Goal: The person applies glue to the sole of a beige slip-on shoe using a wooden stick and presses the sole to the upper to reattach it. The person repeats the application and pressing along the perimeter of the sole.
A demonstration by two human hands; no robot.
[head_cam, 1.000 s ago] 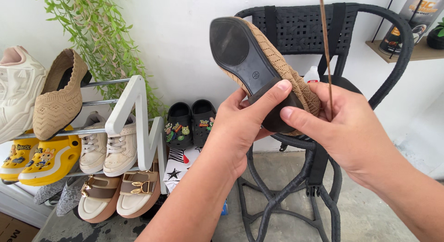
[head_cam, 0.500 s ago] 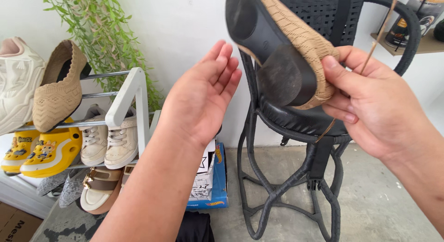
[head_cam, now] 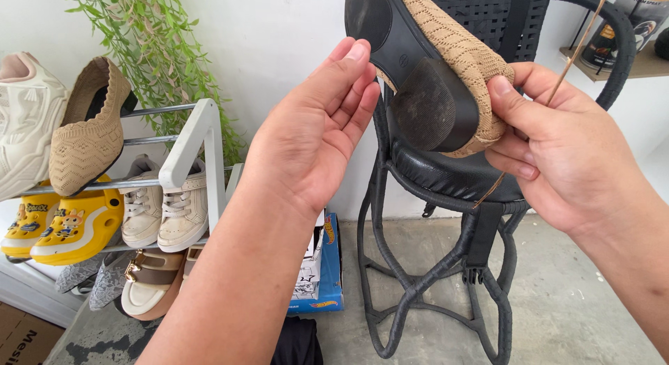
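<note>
My right hand (head_cam: 564,149) grips a tan knitted flat shoe (head_cam: 446,51) by its heel, sole turned toward me, showing the black sole and worn heel block. A thin brown stick (head_cam: 571,58) runs between the fingers of that same hand. My left hand (head_cam: 313,135) is raised just left of the shoe, fingers together and straight, fingertips near the front of the sole but holding nothing. The matching tan shoe (head_cam: 87,138) leans on the shoe rack at the left.
A metal shoe rack (head_cam: 191,149) at left holds a cream sneaker, yellow clogs (head_cam: 63,225), white sneakers (head_cam: 164,208) and brown sandals (head_cam: 150,285). A black woven chair (head_cam: 446,177) stands behind the shoe. Boxes (head_cam: 324,267) sit on the concrete floor; a green plant hangs on the wall.
My left hand has let go of the shoe and pulled back to the left. My right hand has lifted the shoe up and right, now holding it alone.
</note>
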